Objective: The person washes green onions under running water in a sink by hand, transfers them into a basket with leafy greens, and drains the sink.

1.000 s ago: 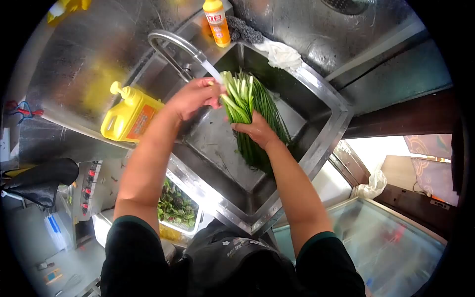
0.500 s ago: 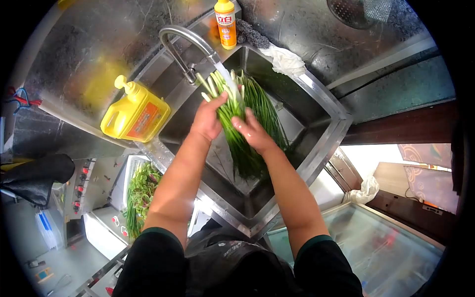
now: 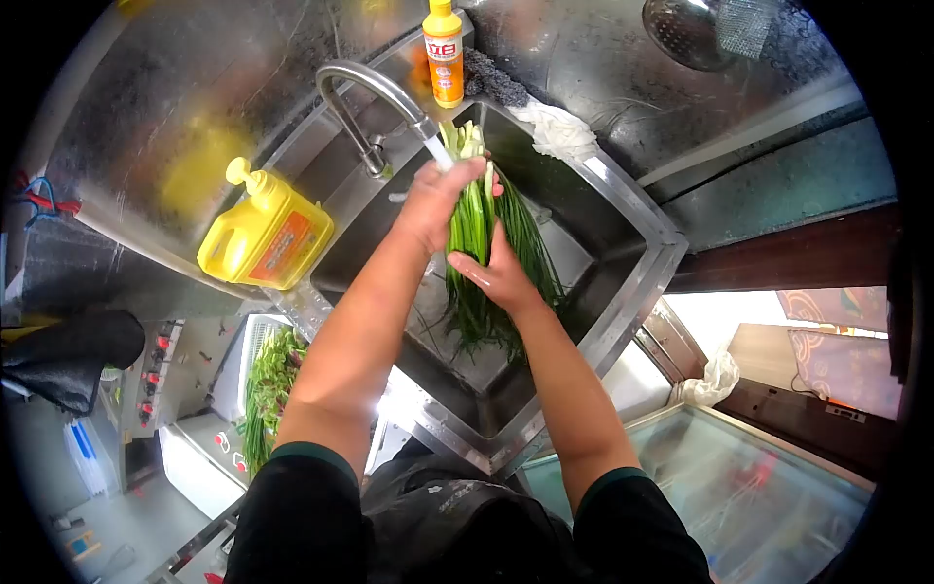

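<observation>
My left hand is wrapped round a bunch of green onions close to the white ends, in the upper middle of the head view. Lower down, my right hand grips the same bunch from the right, its thumb across the leaves and its other fingers partly hidden. The white ends point up and away from me, and the dark green leaves hang into the steel sink. From the curved faucet, water runs onto my left hand and the stems.
A yellow pump jug stands left of the sink. Behind it are a yellow bottle, a dark scrubber and a white cloth. Leafy greens fill a white basket at lower left. A glass-topped case is at lower right.
The bunch has turned more upright, its white ends swinging to the right. My left hand has moved up and right over the stems; my right hand has slid slightly down the bunch.
</observation>
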A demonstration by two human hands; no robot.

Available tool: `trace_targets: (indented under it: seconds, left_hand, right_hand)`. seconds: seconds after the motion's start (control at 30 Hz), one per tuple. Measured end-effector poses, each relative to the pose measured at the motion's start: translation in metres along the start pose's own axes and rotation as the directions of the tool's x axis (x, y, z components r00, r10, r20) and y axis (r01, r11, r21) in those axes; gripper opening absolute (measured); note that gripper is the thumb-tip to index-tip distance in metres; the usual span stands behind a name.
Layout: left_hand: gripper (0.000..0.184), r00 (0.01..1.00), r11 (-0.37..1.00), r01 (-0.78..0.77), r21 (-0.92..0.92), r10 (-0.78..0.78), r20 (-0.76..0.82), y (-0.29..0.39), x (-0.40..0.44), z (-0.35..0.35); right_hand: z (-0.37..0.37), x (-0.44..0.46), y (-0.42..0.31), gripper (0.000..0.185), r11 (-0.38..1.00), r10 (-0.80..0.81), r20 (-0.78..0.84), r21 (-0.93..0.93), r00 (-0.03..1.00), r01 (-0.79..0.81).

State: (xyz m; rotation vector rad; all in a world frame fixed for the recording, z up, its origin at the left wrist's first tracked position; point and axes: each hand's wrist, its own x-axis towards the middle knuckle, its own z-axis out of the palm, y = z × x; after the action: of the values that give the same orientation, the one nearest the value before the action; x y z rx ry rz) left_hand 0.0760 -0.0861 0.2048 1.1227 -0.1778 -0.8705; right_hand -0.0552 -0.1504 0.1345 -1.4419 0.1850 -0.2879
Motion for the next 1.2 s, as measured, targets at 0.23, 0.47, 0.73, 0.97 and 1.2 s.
trace_targets:
  seconds: [0.23,0.47,0.73,0.97,1.2]
  left_hand:
    - [0.055,0.821,0.675,-0.441,0.592,0.569,-0.038,-0.014,-0.009,0.009]
    - [0.054,0.982,0.988,-0.149,-0.039,0.153,0.109,0.012,-0.011,-0.018]
    - [0.044,0.986,0.994,-0.106,0.033,0.100,0.135,0.019,-0.019,-0.018]
    - [0.029,0.979,0.976,-0.182,-0.123,0.168,-0.115,0.013,-0.015,0.013]
    - [0.057,0.972,0.988,-0.087,0.131,0.055,0.228,0.013,-0.001,-0.013]
  right_hand:
    - [0.005,0.015,-0.035,0.085,0.672,0.259,-0.211,-0.662,0.943,-0.333]
    - [-0.005,0.015,-0.027,0.032,0.914,-0.087,-0.193,-0.406,0.977,0.002]
    - [-0.027,0.020,-0.037,0.030,0.758,-0.045,0.092,-0.646,0.995,0.094]
    - [0.001,0.007,-0.012,0.075,0.991,-0.109,0.028,-0.081,0.994,0.111]
    - [-0.020,0.029,-0.018,0.032,0.978,0.206,0.070,-0.043,0.976,-0.203]
